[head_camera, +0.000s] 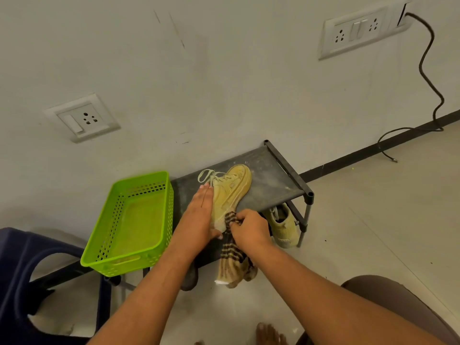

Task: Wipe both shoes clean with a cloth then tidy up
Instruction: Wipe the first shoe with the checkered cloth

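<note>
Left grip [199,217] lies flat, fingers straight, on the tan shoe [231,192]; right grip [250,229] pinches the striped cloth [230,257]; green basket [119,263] stands alongside.

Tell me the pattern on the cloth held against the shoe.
Beige cloth with dark brown stripes; it shows best in the head view.
</note>
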